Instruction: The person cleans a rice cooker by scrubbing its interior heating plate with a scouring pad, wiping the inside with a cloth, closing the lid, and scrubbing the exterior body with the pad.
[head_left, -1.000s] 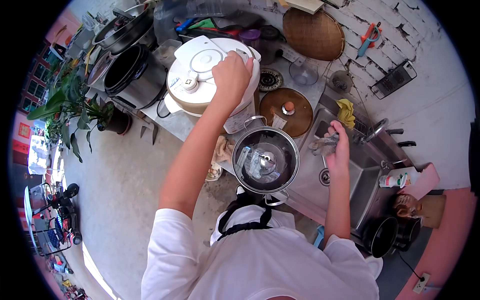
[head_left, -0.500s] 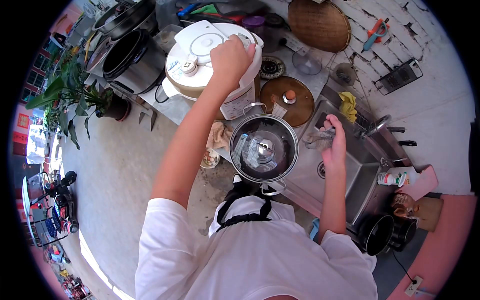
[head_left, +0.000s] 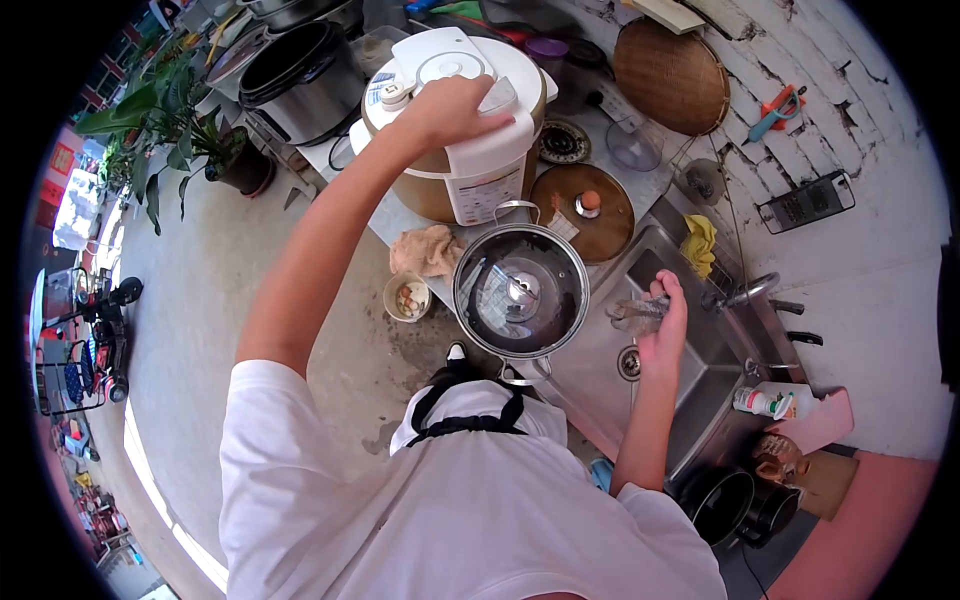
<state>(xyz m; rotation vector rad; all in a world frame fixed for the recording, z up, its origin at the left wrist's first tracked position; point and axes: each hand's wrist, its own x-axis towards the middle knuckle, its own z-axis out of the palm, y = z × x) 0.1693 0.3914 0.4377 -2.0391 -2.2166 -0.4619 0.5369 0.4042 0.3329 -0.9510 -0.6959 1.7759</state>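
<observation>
My left hand is at the front of the white lid of a gold-bodied electric cooker. Its thumb stretches along the lid's front edge, with the other fingers near a grey latch piece. Over the steel sink, my right hand closes around a crumpled, greyish, see-through thing whose kind I cannot make out. Between my arms, a steel pot with a shiny glass lid stands at the counter's front edge, apart from both hands.
A brown lid with a round knob lies behind the pot. A beige cloth hangs near a bowl of scraps. Yellow cloth and a tap are behind the sink; black pots stand right.
My view has shifted. The left hand has gone from a tight fist to a flatter, more stretched pose on the cooker lid. The right hand still holds the greyish thing over the sink.
</observation>
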